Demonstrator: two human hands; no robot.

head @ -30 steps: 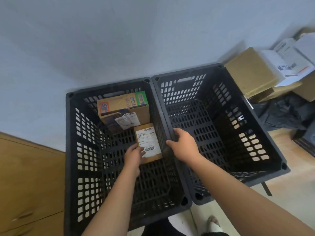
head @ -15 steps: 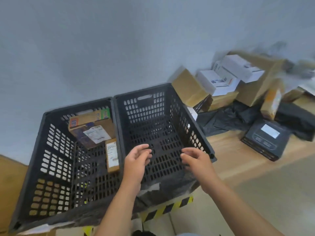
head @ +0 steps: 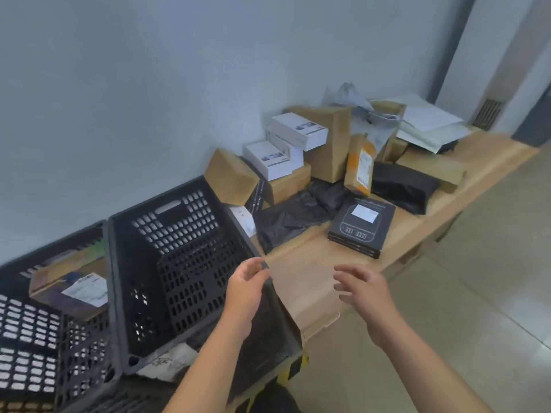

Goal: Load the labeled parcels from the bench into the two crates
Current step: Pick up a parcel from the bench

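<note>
The left crate (head: 26, 323) was cut off by the picture edge, and the labels were too blurred for us to read. In it lay a brown box (head: 56, 277) with a white label. The right crate (head: 179, 222) stood touching it. Our left hand (head: 243, 283) and right hand (head: 362, 286) hung apart, fingers loosely bent, holding nothing. The parcels (head: 328, 144) lay piled on the bench (head: 298, 263).
</note>
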